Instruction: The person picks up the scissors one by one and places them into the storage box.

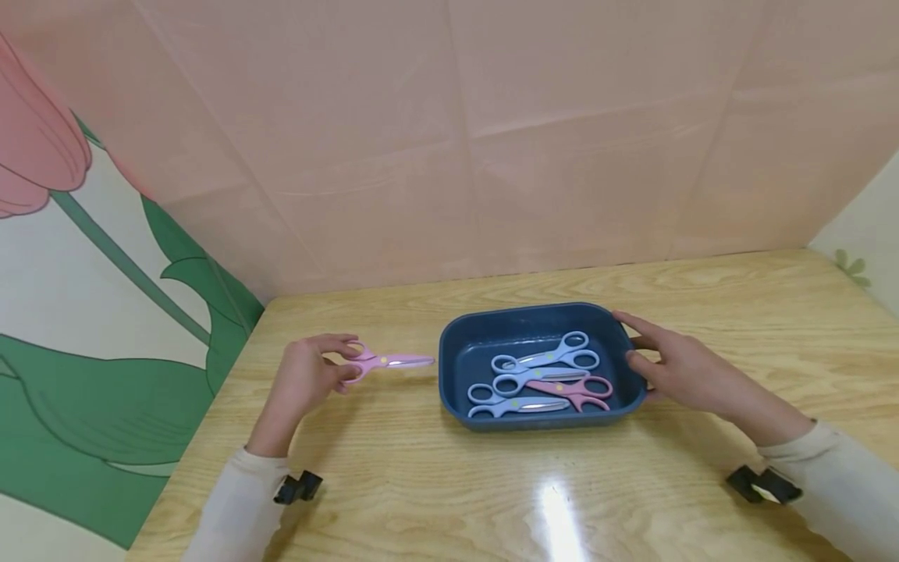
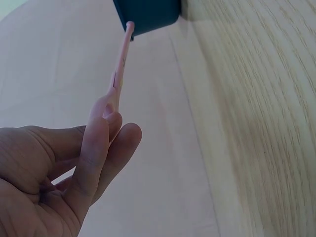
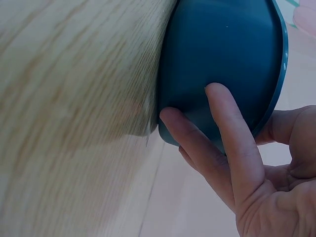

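Note:
My left hand (image 1: 305,375) pinches a pair of pink-purple scissors (image 1: 382,361) by the handle loops, thumb against fingers. Their blades are closed and point right, the tip just short of the bin. In the left wrist view the scissors (image 2: 118,79) appear edge-on, raised off the table. A dark blue bin (image 1: 534,422) stands right of them. Inside lie three light blue scissors (image 1: 537,404) and one pink pair (image 1: 572,389), partly overlapping. My right hand (image 1: 684,371) grips the bin's right end, thumb over the rim. The right wrist view shows fingers on the outer wall (image 3: 217,54).
The bin sits on a wood-grain table (image 1: 421,484). Behind it rises a wall covered in pinkish sheeting (image 1: 456,156). A wall with a painted tulip (image 1: 42,148) borders the left side, and a pale wall (image 1: 871,226) the right.

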Demonstrator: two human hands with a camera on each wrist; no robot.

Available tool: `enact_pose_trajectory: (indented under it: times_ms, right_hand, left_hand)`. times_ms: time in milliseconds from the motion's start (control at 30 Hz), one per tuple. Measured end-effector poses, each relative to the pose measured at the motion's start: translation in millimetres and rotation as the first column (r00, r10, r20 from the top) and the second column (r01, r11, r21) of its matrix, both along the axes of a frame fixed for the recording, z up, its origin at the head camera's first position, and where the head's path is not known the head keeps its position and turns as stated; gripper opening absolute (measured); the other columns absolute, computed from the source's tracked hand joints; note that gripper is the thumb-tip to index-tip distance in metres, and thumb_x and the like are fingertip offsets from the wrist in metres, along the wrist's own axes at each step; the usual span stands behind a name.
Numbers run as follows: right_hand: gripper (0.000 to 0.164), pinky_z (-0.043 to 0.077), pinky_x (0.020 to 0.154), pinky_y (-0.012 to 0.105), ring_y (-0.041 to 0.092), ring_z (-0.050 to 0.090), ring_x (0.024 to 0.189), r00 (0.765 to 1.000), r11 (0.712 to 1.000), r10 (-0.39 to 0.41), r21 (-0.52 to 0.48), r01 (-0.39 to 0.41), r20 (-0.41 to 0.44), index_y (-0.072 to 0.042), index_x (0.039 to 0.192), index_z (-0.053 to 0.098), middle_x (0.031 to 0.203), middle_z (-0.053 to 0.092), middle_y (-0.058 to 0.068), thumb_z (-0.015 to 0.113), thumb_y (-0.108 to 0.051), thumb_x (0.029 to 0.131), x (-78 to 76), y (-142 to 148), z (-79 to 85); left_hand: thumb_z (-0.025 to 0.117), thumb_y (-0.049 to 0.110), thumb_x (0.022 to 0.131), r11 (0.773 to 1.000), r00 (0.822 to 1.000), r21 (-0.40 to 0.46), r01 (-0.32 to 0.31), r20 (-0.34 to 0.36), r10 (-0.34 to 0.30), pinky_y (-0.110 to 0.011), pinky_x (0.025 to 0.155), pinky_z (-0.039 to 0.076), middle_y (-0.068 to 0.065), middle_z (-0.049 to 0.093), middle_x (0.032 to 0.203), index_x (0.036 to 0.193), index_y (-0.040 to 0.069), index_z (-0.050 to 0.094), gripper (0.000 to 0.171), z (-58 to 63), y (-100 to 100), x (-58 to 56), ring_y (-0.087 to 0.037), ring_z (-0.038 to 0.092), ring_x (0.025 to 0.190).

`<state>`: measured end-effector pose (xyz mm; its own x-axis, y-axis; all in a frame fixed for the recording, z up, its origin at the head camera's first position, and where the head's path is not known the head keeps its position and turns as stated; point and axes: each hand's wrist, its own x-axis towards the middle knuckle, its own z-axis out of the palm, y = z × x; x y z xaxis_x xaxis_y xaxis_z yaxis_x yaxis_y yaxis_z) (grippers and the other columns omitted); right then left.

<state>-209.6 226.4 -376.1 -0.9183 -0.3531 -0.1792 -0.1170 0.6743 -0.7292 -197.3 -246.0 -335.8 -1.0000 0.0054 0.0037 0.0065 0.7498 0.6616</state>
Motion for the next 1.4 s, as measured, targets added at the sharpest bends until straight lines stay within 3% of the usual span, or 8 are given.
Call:
enact_pose_trajectory:
  times_ms: [333, 567, 933, 1067, 1400]
  right_hand:
    - [0.068, 0.062, 0.067, 0.034, 0.042, 0.069, 0.103, 1.0, 1.0, -0.006, 0.004, 0.006, 0.003, -0.009, 0.16, 0.013, 0.142, 0.038, 0.046, 0.048, -0.014, 0.103, -0.5, 0.3, 0.2]
    - [0.067, 0.062, 0.067, 0.035, 0.044, 0.068, 0.105, 1.0, 1.0, 0.004, -0.014, -0.003, 0.008, -0.008, 0.16, 0.013, 0.142, 0.038, 0.046, 0.048, -0.014, 0.103, -0.4, -0.9, 1.2]
    - [0.068, 0.062, 0.067, 0.035, 0.046, 0.067, 0.106, 1.0, 1.0, 0.0, -0.006, 0.001, 0.009, -0.008, 0.16, 0.013, 0.142, 0.038, 0.046, 0.048, -0.014, 0.102, 0.4, -2.3, 1.4]
    - [0.068, 0.062, 0.067, 0.036, 0.047, 0.067, 0.106, 1.0, 1.0, -0.003, 0.0, 0.003, 0.004, -0.008, 0.16, 0.014, 0.142, 0.038, 0.046, 0.049, -0.015, 0.102, 0.3, -2.5, 1.3]
    - [0.067, 0.062, 0.067, 0.036, 0.045, 0.068, 0.104, 1.0, 1.0, -0.014, 0.008, 0.014, -0.006, -0.008, 0.16, 0.014, 0.141, 0.039, 0.046, 0.049, -0.015, 0.102, 1.6, -2.1, 2.6]
  left_hand:
    - [0.076, 0.001, 0.084, 1.0, 1.0, 0.007, 0.004, 0.012, -0.004, -0.026, 0.057, 0.059, -0.013, 0.063, 0.137, 0.103, -0.001, 0.076, 0.019, 1.9, 0.1, 0.8, -0.025, 0.074, 0.069]
    - [0.077, 0.003, 0.084, 1.0, 1.0, 0.022, -0.012, 0.006, 0.012, -0.026, 0.057, 0.058, -0.009, 0.064, 0.137, 0.104, 0.002, 0.077, 0.019, 10.5, 0.7, 2.8, -0.017, 0.073, 0.068]
    - [0.077, 0.003, 0.085, 0.999, 0.999, 0.035, 0.032, -0.018, -0.031, -0.026, 0.059, 0.059, -0.009, 0.063, 0.138, 0.106, 0.002, 0.077, 0.022, 15.5, 9.7, 0.8, -0.013, 0.073, 0.067]
    - [0.076, 0.002, 0.085, 0.999, 0.999, 0.04, 0.036, -0.022, -0.035, -0.029, 0.061, 0.06, -0.01, 0.063, 0.138, 0.106, 0.001, 0.077, 0.022, 15.8, 12.4, 0.1, -0.014, 0.073, 0.067]
    - [0.077, 0.003, 0.084, 0.998, 0.999, 0.041, 0.038, -0.027, -0.037, -0.024, 0.057, 0.058, -0.009, 0.063, 0.138, 0.105, 0.002, 0.077, 0.021, 18.9, 24.6, -4.2, -0.023, 0.075, 0.07]
